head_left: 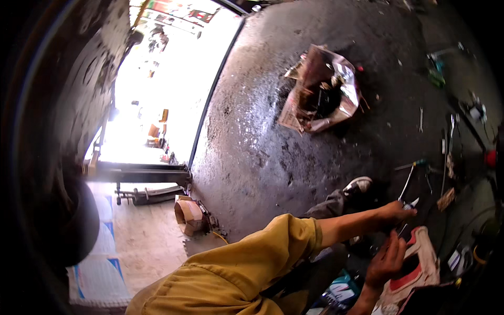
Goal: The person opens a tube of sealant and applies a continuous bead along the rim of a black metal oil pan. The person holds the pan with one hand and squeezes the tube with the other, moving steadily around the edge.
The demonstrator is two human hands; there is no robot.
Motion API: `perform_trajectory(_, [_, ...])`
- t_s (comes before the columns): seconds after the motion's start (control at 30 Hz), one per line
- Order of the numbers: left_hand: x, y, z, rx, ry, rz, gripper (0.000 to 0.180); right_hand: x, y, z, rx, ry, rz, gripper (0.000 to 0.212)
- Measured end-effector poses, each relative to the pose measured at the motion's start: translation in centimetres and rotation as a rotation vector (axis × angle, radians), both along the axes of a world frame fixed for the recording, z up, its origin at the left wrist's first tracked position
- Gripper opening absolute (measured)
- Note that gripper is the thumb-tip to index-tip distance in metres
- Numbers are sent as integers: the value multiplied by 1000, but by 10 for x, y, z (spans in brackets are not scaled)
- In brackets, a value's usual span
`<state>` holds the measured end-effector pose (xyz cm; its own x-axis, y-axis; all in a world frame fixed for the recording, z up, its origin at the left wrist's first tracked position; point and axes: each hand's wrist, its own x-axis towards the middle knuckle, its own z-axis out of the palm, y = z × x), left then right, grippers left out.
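i'm watching the left hand [396,212], its grip folding snugly over one small tool [413,203], whose pale, pointed tip is jutting past the fingers above the dark floor [294,173]. nearer the body, the right hand [387,258] is pinching one thin, shiny metal piece [403,228]. i'm also counting one crumpled clear bag [346,100], one cardboard box [192,214] and one shoe [358,185].
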<state>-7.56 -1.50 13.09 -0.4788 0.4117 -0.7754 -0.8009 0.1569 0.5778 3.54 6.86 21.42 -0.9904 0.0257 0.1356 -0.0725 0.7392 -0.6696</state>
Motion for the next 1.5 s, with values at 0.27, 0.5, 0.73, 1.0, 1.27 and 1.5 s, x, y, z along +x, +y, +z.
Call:
perform_trajectory(0.27, [49,-70,-17,-25,-304,105,39,2,-29,-13,-38,234,408,19])
perform_trajectory(0.5, [98,-101,12,-122,-325,110,41,35,-37,1,-93,388,680,23])
perform_trajectory(0.73, [168,-121,4,-145,-255,127,44,84,-52,47,113,340,752,12])
perform_trajectory(1.0, [221,-164,-10,-224,-58,341,48,139,-114,56,21,86,515,8])
perform_trajectory(1.27, [212,-217,113,-52,158,635,42,154,-193,86,-26,7,338,21])
perform_trajectory(1.5, [222,-255,163,-344,347,992,32,174,-234,65,-210,-141,218,28])
